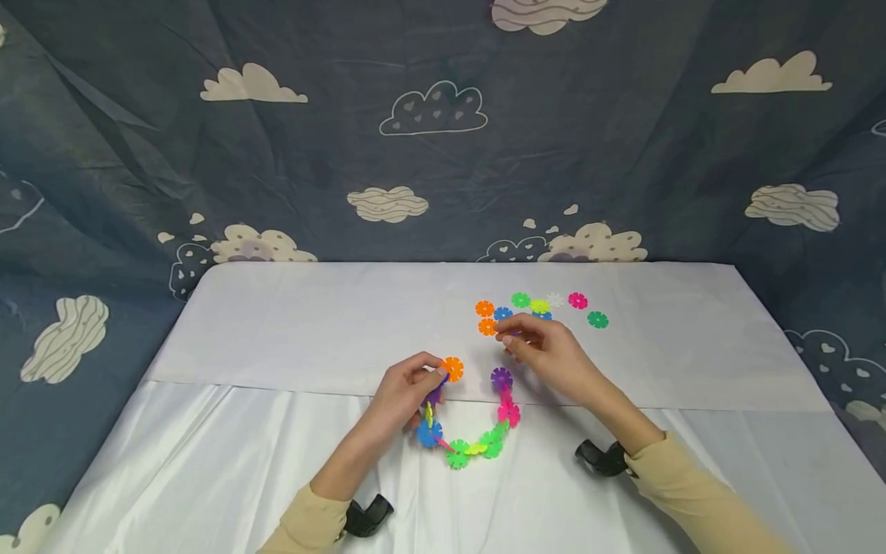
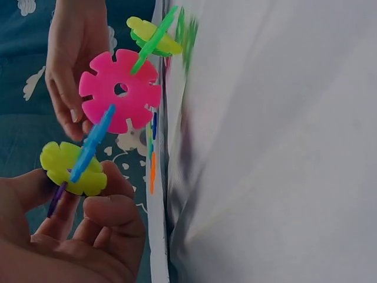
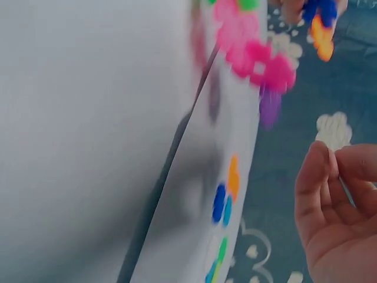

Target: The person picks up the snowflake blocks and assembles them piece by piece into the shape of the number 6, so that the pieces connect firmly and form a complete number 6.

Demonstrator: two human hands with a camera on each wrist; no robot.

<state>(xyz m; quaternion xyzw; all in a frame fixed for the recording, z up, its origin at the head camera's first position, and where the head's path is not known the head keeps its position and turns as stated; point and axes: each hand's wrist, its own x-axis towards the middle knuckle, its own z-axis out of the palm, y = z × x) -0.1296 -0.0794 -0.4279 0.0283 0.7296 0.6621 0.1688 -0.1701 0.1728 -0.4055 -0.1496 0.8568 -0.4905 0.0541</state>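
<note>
A curved chain of interlocked, notched plastic snowflake discs (image 1: pixel 458 455) hangs from my left hand (image 1: pixel 404 392). The thumb and fingers pinch it at a purple disc by one end, where an orange disc (image 1: pixel 453 369) sticks out. Yellow, blue, pink and green discs follow along the curve, up to a purple disc (image 1: pixel 501 378) at the other end. In the left wrist view a pink disc (image 2: pixel 132 107) shows its slots and centre hole. My right hand (image 1: pixel 554 354) hovers close to the loose discs, fingers loosely bent; the right wrist view (image 3: pixel 344 206) shows nothing between its fingertips.
Loose discs lie in a group on the white tabletop (image 1: pixel 311 331) beyond my hands, among them an orange disc (image 1: pixel 484 308), a pink disc (image 1: pixel 577 301) and a green disc (image 1: pixel 598 319). A dark cloud-printed curtain (image 1: pixel 443 169) hangs behind the table.
</note>
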